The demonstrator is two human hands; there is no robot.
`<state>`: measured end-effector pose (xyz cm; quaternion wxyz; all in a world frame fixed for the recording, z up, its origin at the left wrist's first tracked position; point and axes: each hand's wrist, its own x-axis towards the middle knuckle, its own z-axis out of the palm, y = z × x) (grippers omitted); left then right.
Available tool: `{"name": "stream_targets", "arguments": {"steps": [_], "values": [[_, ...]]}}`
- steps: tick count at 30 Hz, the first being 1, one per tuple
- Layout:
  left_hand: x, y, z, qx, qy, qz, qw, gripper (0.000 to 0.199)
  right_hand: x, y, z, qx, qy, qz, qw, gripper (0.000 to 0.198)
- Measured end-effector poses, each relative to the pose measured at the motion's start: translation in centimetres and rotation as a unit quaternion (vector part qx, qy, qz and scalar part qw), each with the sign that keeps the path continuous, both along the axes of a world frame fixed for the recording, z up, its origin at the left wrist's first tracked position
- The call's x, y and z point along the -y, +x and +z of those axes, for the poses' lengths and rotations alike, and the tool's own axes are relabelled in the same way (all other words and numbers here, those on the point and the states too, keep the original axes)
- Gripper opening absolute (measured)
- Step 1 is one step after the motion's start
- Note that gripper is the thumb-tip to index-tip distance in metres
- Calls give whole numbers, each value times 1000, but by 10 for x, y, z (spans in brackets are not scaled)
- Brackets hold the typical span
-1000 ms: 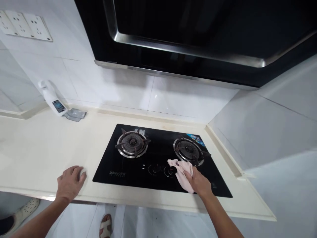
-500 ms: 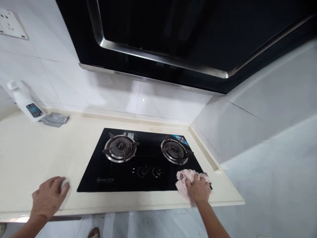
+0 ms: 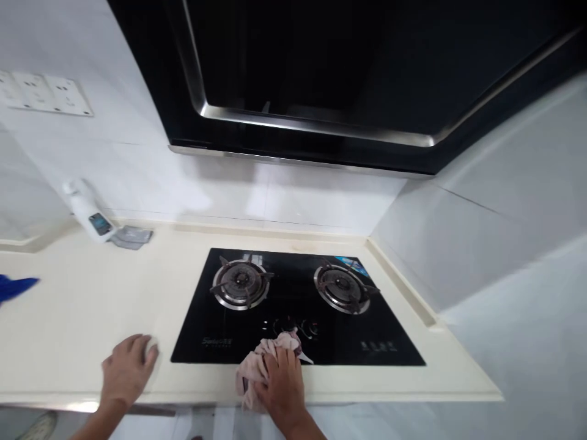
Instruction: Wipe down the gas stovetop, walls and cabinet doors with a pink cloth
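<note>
A pale pink cloth (image 3: pixel 263 363) is bunched under my right hand (image 3: pixel 282 382), whose fingers are closed on it. It lies over the front edge of the black glass gas stove (image 3: pixel 293 287), just below the control knobs (image 3: pixel 296 327). My left hand (image 3: pixel 126 370) rests on the cream countertop (image 3: pixel 105 293), left of the stove. Its fingers are curled round a small whitish thing that I cannot make out. The stove has a left burner (image 3: pixel 241 284) and a right burner (image 3: pixel 342 288), each with a dark pan support.
A black range hood (image 3: pixel 312 140) overhangs the stove. By the back wall a white bottle (image 3: pixel 89 214) leans beside a grey cloth-like piece (image 3: pixel 131 237). Something blue (image 3: pixel 16 286) lies at the left edge. Wall sockets (image 3: pixel 43 93) are at upper left.
My right hand has swept the cloth leftward along the stove's front edge, from the right corner to below the knobs. My left hand stays on the countertop. The view has shifted left.
</note>
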<state>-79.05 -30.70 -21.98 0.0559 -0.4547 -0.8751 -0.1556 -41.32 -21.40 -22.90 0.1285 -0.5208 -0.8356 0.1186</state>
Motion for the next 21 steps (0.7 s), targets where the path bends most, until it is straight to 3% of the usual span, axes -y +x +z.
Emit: {"name": "stream_targets", "arguments": {"steps": [5,8,13,17,21], "values": [[6,3,-6,-25,13,-8,1000,35,18,-55,-10,-16,13,91,996,57],[7,5,-9,-29,22,-8,999,32,27,-93,-6,-21,-15,150,988,65],[11,4,-16,2,63,-10,998,30,38,-157,5,-33,-41,233,971,61],[16,-4,-28,98,174,-24,980,36,46,-199,7,-57,-27,242,968,57],[25,-15,-42,215,326,31,920,42,38,-243,13,-95,-17,224,970,40]]}}
